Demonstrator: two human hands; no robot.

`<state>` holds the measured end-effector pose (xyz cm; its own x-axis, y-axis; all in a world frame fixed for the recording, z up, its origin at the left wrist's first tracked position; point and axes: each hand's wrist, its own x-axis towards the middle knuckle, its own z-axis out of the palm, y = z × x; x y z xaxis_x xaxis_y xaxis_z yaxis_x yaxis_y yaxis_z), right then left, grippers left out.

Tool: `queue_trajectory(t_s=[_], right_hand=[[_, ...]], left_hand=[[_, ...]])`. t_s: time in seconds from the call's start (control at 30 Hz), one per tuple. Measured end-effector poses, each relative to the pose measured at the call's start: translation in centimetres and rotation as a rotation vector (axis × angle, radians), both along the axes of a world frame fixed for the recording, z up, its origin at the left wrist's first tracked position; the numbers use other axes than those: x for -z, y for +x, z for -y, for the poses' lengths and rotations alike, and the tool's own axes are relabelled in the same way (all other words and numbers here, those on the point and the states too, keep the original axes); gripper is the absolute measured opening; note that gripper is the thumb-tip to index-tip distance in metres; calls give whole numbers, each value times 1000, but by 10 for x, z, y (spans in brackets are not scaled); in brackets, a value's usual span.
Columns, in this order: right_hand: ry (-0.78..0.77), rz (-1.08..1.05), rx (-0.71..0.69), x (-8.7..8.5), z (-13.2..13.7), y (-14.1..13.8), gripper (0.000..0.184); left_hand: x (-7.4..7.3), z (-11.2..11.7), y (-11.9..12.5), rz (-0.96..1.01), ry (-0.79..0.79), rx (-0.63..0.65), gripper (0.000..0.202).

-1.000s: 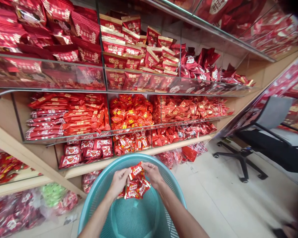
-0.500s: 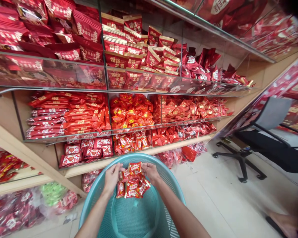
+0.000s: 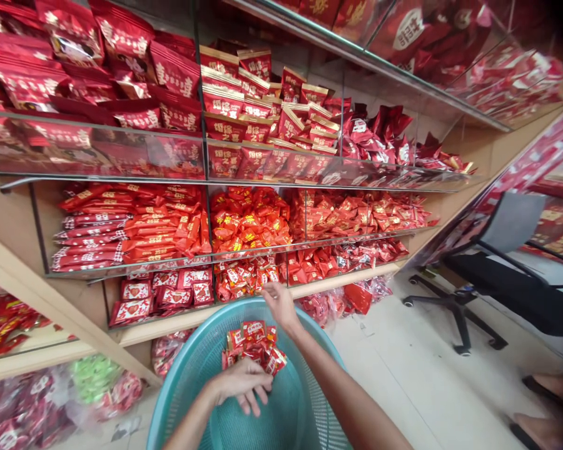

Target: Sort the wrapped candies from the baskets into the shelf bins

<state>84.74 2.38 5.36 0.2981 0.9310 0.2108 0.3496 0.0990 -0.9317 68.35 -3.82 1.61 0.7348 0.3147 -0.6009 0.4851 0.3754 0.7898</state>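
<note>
A teal plastic mesh basket (image 3: 309, 381) stands in front of the shelves, with a small heap of red wrapped candies (image 3: 254, 331) lying inside toward its far side. Over the basket, my left hand (image 3: 244, 382) is open, fingers spread and pointing down to the right. It covers the near part of the heap and holds nothing that I can see. My right hand (image 3: 280, 304) is stretched over the basket's far rim, just in front of the lowest shelf bin of similar candies (image 3: 244, 278). Its fingers look loosely apart, with nothing visible in them.
Stepped shelves with clear dividers hold many red packets (image 3: 225, 128) ahead. Bagged sweets (image 3: 25, 406) lie on the floor at left, more bags (image 3: 356, 297) under the shelf. An office chair (image 3: 511, 269) stands right; another person's feet (image 3: 544, 406) show at the lower right.
Both hands have come off the candies in the basket. My left hand has moved nearer and spread its fingers; my right hand has risen to the far rim by the shelf.
</note>
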Motion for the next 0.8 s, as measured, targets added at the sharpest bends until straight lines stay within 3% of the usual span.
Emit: queue_trajectory(t_s=[0.13, 0.27, 0.37, 0.5, 0.67, 0.8], right_hand=[[-75, 123, 0, -10, -36, -17, 11], [-180, 60, 4, 5, -56, -31, 17], [-149, -72, -5, 14, -62, -37, 18], [-48, -175, -10, 12, -67, -40, 19], [-50, -427, 18, -8, -62, -34, 29], [-70, -535, 6, -25, -36, -13, 37]], left_hand=[[-5, -4, -1, 47, 45, -50, 46], [-6, -6, -6, 66, 62, -71, 45], [-4, -7, -7, 56, 61, -77, 44], [-2, -7, -6, 64, 65, -79, 45], [-1, -6, -5, 80, 64, -88, 46], [-2, -11, -3, 103, 100, -234, 47]])
